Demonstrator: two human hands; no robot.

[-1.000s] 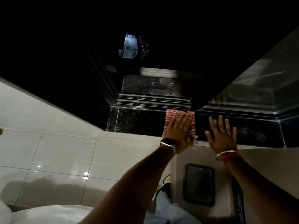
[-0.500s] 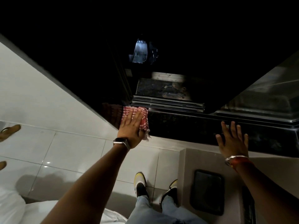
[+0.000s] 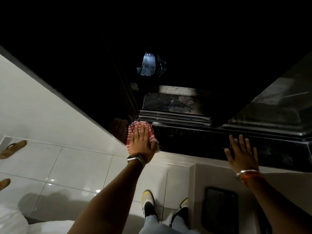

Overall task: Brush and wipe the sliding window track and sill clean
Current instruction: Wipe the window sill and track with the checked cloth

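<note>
Far left, on the pale tiled floor (image 3: 70,168): a brown sandal (image 3: 12,148) lies near the wall base, well apart from the window. A white fabric mass (image 3: 15,222) fills the bottom-left corner; what it is cannot be told.

Left of centre: left hand (image 3: 141,143) lies flat, fingers extended and together, palm down on a red-and-white checked cloth (image 3: 135,128). It presses rather than grips. The cloth sits at the left end of the dark stone sill (image 3: 194,137), against the dark side wall of the window recess, its upper edge just beside the ridged sliding track (image 3: 173,118). A dark band watch (image 3: 136,159) is on that wrist.

Centre: the track runs as parallel dark rails directly behind the sill. Beyond it, a stained, scuffed ledge (image 3: 170,102) outside. Above, mostly blackness with one small lit patch.

Lower centre: two shoes (image 3: 148,202), dark with yellow toes, on the floor below the sill; light denim legs.

Right: right hand (image 3: 241,154) open, fingers spread, palm flat on the sill's front portion, holding nothing, well apart from the cloth. A metal bangle (image 3: 247,172) and orange thread are at the wrist. Below it, a beige surface (image 3: 197,191) carrying a dark rectangular object (image 3: 219,206).
</note>
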